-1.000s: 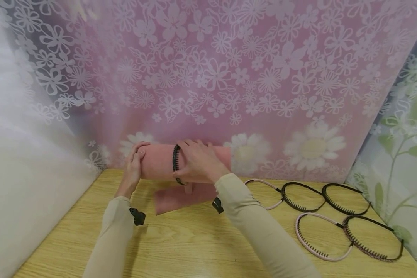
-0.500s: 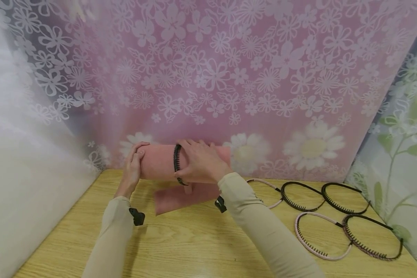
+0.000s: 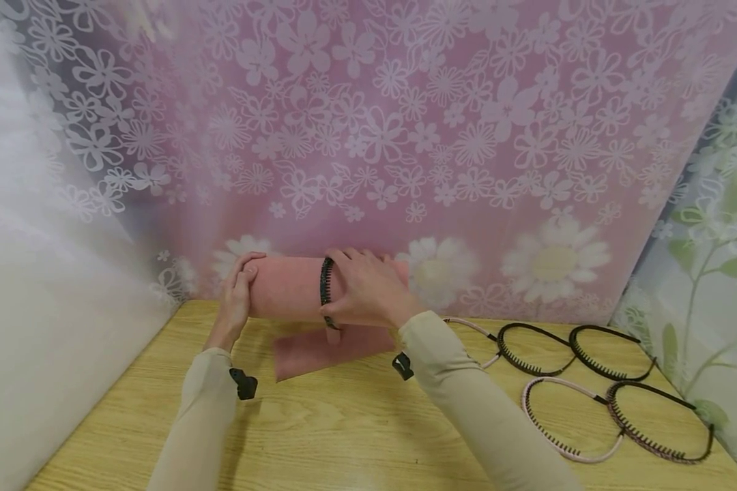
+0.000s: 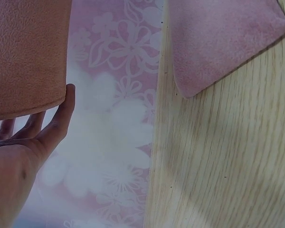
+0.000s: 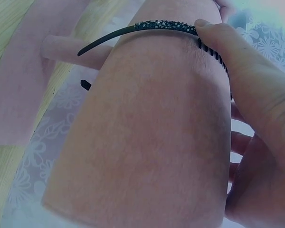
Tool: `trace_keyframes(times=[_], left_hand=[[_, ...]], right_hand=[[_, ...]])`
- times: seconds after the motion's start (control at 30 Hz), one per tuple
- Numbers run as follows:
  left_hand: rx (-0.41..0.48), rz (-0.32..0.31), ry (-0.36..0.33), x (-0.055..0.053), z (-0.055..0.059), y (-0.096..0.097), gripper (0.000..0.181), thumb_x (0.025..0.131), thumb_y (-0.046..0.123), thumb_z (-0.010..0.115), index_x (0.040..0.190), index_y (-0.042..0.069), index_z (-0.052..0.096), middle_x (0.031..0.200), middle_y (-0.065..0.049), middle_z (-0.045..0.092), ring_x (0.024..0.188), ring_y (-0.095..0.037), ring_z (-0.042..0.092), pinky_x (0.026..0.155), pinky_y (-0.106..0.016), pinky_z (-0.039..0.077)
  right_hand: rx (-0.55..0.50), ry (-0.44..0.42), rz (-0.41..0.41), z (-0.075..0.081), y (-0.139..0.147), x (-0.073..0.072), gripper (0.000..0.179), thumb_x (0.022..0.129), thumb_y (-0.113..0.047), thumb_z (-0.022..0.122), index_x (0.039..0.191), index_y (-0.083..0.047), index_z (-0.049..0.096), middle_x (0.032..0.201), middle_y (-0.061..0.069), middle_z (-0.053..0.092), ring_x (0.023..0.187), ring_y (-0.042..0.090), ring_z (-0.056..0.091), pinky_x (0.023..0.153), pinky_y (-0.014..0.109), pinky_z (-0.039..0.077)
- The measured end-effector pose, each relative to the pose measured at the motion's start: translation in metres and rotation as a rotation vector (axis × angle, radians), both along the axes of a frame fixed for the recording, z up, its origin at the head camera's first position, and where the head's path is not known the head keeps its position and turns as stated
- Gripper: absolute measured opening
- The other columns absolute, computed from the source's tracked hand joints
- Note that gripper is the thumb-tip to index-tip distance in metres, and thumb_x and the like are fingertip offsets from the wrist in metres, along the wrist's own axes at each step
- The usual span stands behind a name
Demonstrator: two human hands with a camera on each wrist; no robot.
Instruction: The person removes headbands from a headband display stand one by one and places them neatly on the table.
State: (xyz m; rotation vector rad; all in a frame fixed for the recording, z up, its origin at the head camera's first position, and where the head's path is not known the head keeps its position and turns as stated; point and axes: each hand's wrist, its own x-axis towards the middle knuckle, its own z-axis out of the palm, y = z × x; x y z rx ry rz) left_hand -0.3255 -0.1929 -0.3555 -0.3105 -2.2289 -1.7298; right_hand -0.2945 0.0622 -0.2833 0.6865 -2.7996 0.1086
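Note:
A pink fabric-covered headband stand (image 3: 285, 290), a horizontal roll on a short post over a flat base (image 3: 334, 354), stands on the table by the back wall. My left hand (image 3: 236, 293) holds the roll's left end, fingertips at its rim in the left wrist view. Around the roll's middle sits a black toothed headband (image 5: 164, 25) studded with dark stones, its open ends toward the post. With the thumb against the headband's edge and the fingers behind the roll, my right hand (image 3: 368, 283) grips the headband. Part of its band is hidden behind the thumb.
Several other toothed headbands lie flat at the right of the wooden table (image 3: 344, 436): a black headband (image 3: 522, 365), another black one at the far right, a pink headband (image 3: 534, 416) and a brownish headband (image 3: 635, 436). A flowered curtain (image 3: 405, 136) hangs close behind the stand.
The headband on the roll has slid a little to the right, with my right hand moving along with it. My left hand stays at the roll's left end.

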Motion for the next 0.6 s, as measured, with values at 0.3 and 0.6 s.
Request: trace_keyframes(times=[0.3, 0.6], left_hand=[[0.007, -0.003, -0.002, 0.001, 0.000, 0.000, 0.037, 0.102, 0.036, 0.033, 0.135, 0.027, 0.047, 0.138, -0.003, 0.046, 0.108, -0.022, 0.052, 0.088, -0.038, 0.043], [0.012, -0.007, -0.016, 0.001, 0.000, 0.001, 0.037, 0.102, 0.037, 0.033, 0.136, 0.028, 0.047, 0.138, -0.002, 0.046, 0.108, -0.021, 0.052, 0.087, -0.037, 0.043]], right_hand=[[0.002, 0.016, -0.002, 0.000, 0.010, 0.002, 0.094, 0.067, -0.071, 0.065, 0.144, -0.029, 0.032, 0.142, -0.003, 0.044, 0.128, 0.024, 0.044, 0.099, 0.056, 0.036], [-0.001, 0.039, -0.027, -0.002, 0.018, 0.005, 0.093, 0.066, -0.073, 0.065, 0.142, -0.030, 0.035, 0.141, -0.004, 0.046, 0.126, 0.024, 0.045, 0.095, 0.056, 0.037]])
